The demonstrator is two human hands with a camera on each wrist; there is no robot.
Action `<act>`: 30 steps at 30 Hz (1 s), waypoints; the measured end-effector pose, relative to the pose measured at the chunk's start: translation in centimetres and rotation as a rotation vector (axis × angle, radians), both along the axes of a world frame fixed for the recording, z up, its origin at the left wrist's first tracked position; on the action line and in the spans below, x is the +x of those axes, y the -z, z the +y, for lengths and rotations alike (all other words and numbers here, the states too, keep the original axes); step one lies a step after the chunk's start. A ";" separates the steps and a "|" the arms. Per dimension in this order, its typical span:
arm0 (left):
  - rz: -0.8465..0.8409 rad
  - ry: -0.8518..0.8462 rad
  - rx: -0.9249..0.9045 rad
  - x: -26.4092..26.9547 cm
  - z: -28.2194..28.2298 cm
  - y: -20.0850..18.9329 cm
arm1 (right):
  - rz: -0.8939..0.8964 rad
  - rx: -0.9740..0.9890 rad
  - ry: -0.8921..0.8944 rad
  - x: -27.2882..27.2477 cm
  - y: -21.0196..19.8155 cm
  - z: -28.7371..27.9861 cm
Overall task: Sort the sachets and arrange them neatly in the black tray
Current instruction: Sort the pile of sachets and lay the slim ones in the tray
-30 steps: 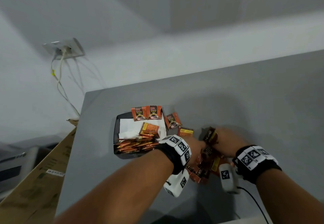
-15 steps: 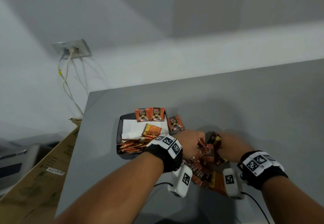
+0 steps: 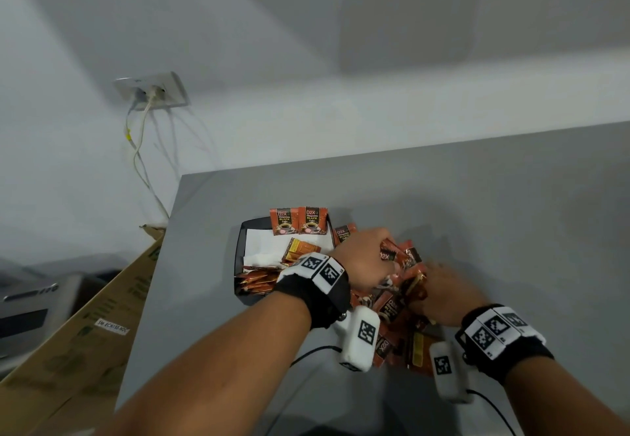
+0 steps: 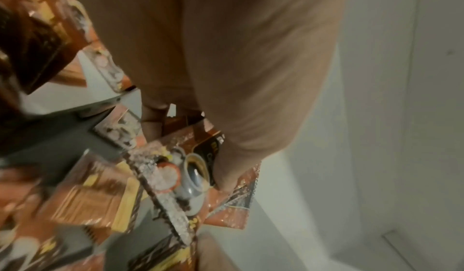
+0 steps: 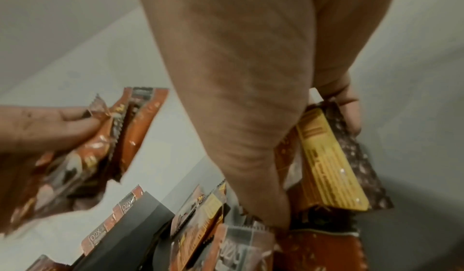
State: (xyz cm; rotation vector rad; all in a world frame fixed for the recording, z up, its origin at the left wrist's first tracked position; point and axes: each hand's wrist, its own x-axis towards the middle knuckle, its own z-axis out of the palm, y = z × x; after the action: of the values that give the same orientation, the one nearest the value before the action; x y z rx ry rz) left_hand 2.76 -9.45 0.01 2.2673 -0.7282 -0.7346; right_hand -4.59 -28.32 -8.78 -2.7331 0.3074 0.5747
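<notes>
**Both hands in the sachet pile beside the tray**

In the head view, the black tray [image 3: 239, 248] sits left of centre on the grey table [image 3: 477, 214], close to the table's left edge. Two orange sachets [image 3: 298, 220] stand upright side by side against its far wall. A white paper [image 3: 262, 248] lines the floor of the tray, with another orange sachet lying on it, and a row of sachets [image 3: 255, 280] fills the near part of the tray.

Just right of the tray, at the centre of the frame, a loose pile of sachets [image 3: 392, 309] lies on the table, reaching down toward the lower middle. The left hand [image 3: 361, 258] is over the upper part of the pile, with its fingers curled around a small bunch of sachets [image 4: 191, 174]; the left wrist view shows the thumb pressed on a sachet with a coffee cup printed on it. The right hand [image 3: 446, 296] is on the right side of the pile. In the right wrist view its fingers [image 5: 349, 104] and thumb grip a sachet with a yellow panel [image 5: 326, 156] at the centre right of that frame.

A wall socket [image 3: 153, 93] with cables is at the upper left. A cardboard box [image 3: 78, 333] stands at the lower left, beside the table.
</notes>
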 end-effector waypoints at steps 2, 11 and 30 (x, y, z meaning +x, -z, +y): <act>-0.003 -0.030 -0.032 0.7 0.6 -1.0 | -0.046 0.025 -0.029 -0.2 -0.7 0.5; -0.184 -0.209 -0.001 5.7 7.9 -4.4 | -0.131 0.047 -0.085 -0.3 -2.3 0.8; -0.327 -0.252 0.347 6.5 17.6 0.3 | -0.091 0.075 0.138 2.0 -6.8 0.7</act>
State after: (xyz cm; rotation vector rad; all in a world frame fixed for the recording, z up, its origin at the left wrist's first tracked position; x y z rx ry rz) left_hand 9.27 8.18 -0.29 2.7734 -0.4689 -0.3960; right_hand -2.62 -27.66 -1.93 -2.6315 0.4387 0.4148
